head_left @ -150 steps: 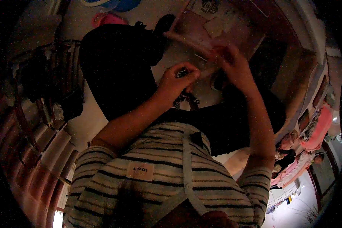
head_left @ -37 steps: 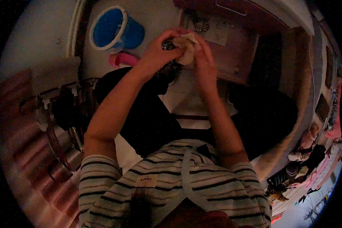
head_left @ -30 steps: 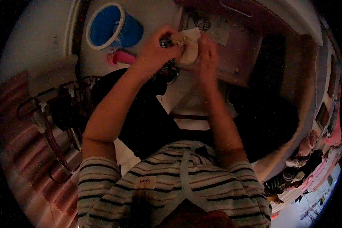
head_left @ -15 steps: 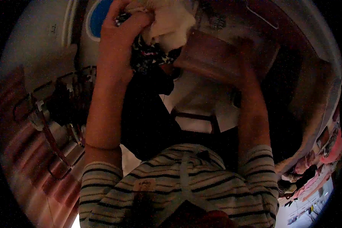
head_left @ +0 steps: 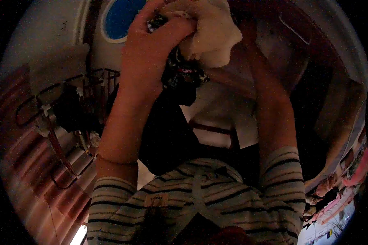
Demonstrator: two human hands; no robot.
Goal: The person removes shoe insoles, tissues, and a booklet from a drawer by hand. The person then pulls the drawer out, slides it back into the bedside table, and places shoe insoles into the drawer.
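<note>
My left hand [head_left: 151, 53] is closed on a bunch of cloth at the top of the view. Part of it is a cream cloth [head_left: 216, 34], and under that hangs a dark patterned cloth [head_left: 184, 75]. The thumb lies across the bunch. My right hand [head_left: 248, 30] is at the right edge of the cream cloth, in deep shadow. Its fingers are too dark to make out, and I cannot tell whether it touches the cloth. Below the cloth is a brown, flat-sided piece [head_left: 233, 83], partly covered by it.
On the left stands a metal rack [head_left: 55, 151] with dark cloth on it, near striped pinkish fabric [head_left: 24, 163]. A blue oval [head_left: 122, 20] with a pale rim is at the upper left. Pink and dark clothes [head_left: 331, 192] lie at the lower right. The room is dim.
My left hand and the bunched cloth have moved right. My right hand has moved up from the brown piece to the cream cloth's side. The cloth now covers more of the brown piece.
</note>
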